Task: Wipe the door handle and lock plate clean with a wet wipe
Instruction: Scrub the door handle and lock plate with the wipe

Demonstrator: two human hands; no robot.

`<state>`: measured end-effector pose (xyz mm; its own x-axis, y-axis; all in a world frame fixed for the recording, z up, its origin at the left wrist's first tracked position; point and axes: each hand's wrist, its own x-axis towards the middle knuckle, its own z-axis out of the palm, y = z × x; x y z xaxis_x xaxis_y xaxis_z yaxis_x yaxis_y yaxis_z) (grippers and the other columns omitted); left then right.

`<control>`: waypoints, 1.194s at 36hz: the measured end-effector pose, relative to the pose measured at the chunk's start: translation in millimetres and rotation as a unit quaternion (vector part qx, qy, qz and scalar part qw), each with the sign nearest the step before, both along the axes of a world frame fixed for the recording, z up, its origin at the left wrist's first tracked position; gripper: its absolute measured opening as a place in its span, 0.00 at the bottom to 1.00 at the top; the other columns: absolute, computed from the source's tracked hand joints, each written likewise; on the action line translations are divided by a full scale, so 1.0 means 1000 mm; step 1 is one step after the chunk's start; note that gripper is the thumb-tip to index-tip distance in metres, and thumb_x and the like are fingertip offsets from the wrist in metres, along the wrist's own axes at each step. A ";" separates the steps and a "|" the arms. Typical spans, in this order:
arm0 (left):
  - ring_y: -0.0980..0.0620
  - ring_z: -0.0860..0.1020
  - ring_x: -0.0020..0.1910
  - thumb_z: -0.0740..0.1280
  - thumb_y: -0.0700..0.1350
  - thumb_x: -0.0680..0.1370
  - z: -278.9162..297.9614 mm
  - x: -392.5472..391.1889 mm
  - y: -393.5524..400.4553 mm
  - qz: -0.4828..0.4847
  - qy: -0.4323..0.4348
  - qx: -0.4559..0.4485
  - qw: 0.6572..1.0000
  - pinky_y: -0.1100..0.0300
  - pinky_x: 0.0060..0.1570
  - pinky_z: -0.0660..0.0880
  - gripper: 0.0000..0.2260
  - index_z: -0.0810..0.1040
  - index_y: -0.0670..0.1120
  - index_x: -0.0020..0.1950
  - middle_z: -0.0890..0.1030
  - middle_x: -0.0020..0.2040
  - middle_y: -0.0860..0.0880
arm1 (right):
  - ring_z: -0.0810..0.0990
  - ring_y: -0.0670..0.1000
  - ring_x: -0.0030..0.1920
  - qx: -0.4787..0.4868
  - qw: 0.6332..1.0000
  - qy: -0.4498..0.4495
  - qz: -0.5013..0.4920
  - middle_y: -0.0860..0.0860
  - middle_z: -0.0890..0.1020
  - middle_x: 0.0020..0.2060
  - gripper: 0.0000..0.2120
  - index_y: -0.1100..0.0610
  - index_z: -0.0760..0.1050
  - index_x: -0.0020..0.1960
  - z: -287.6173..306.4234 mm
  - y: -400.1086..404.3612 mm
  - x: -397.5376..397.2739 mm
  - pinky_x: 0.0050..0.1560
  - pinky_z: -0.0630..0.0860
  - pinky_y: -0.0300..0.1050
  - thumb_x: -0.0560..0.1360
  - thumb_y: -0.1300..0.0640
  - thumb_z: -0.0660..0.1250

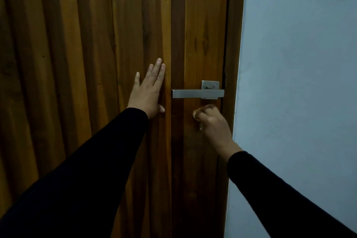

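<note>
Below handle (pixel 198 93), right hand (pixel 211 121) fisted

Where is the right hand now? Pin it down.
In the head view, the right hand is closed in a fist against the door, just below the handle and beside the frame.

txt: none legible | labels/brands/nos: none

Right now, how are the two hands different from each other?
The left hand is open and flat on the wooden door, fingers pointing up; the right hand is curled into a fist. The left hand sits left of the metal door handle; the right hand is just below it. Both come out of black sleeves.
</note>
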<state>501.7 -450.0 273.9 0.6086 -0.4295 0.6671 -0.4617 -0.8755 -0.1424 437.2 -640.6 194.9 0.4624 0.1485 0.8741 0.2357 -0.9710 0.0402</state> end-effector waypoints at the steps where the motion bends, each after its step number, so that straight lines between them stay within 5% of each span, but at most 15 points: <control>1: 0.49 0.35 0.74 0.76 0.51 0.67 0.000 0.000 0.000 -0.001 0.002 -0.001 1.000 0.45 0.70 0.38 0.58 0.28 0.48 0.73 0.28 0.74 0.51 | 0.78 0.60 0.49 -0.013 1.000 0.011 -0.006 0.60 0.82 0.45 0.07 0.64 0.80 0.49 0.000 -0.006 -0.001 0.41 0.78 0.49 0.72 0.68 0.67; 10: 0.50 0.36 0.75 0.76 0.51 0.67 0.000 0.000 0.000 -0.006 0.003 -0.004 1.000 0.46 0.70 0.38 0.58 0.29 0.48 0.73 0.28 0.74 0.51 | 0.79 0.63 0.46 -0.072 0.997 0.037 0.002 0.63 0.81 0.46 0.08 0.66 0.79 0.49 0.005 -0.021 -0.005 0.40 0.80 0.56 0.72 0.69 0.65; 22: 0.50 0.36 0.74 0.75 0.51 0.67 0.000 0.004 0.003 -0.013 0.000 -0.005 1.000 0.46 0.70 0.37 0.57 0.29 0.49 0.73 0.28 0.74 0.51 | 0.79 0.57 0.34 -0.067 0.998 0.012 -0.004 0.59 0.79 0.35 0.05 0.66 0.80 0.39 0.007 -0.035 -0.018 0.31 0.76 0.41 0.65 0.70 0.74; 43: 0.50 0.36 0.75 0.75 0.52 0.67 -0.001 0.002 0.001 -0.002 0.003 -0.006 1.000 0.45 0.70 0.38 0.58 0.28 0.49 0.73 0.27 0.72 0.52 | 0.79 0.60 0.41 0.071 0.997 0.041 -0.014 0.61 0.80 0.40 0.12 0.67 0.80 0.45 -0.008 -0.050 -0.014 0.40 0.80 0.51 0.64 0.76 0.69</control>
<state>504.1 -449.3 272.6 0.6108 -0.4236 0.6690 -0.4656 -0.8755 -0.1292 423.4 -690.9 186.5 0.5346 0.0122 0.8450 0.2058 -0.9717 -0.1161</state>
